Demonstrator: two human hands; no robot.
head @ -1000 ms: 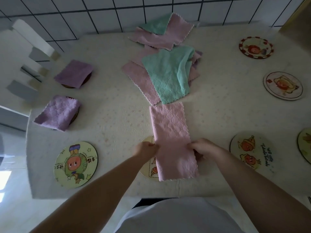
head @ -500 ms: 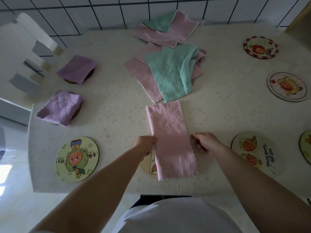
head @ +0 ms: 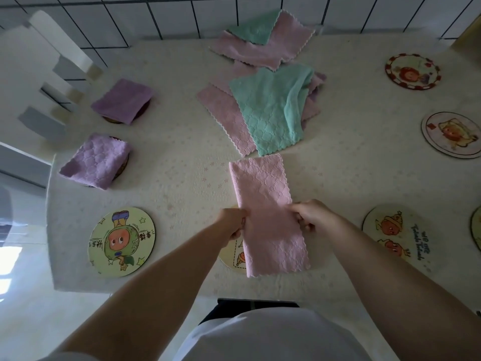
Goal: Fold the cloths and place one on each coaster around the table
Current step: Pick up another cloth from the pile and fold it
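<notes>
A pink cloth [head: 265, 204], folded into a long strip, lies on the table in front of me, its near end covering most of a coaster [head: 233, 254]. My left hand [head: 233, 222] pinches the strip's left edge at mid-length. My right hand [head: 311, 216] pinches the right edge opposite. Two folded purple cloths [head: 122, 100] [head: 97, 160] sit on coasters at the left. A bare cartoon coaster [head: 121, 241] lies near left, another coaster [head: 398, 237] near right.
A loose pile of pink and teal cloths [head: 270, 108] lies at the table's middle and far side. More bare coasters [head: 412, 71] [head: 451, 135] line the right side. A white chair [head: 39, 74] stands at the left. The table edge [head: 156, 291] runs close to my body.
Both hands have shifted slightly along the strip's edges and closed on it again at mid-length. The strip has barely moved on the table.
</notes>
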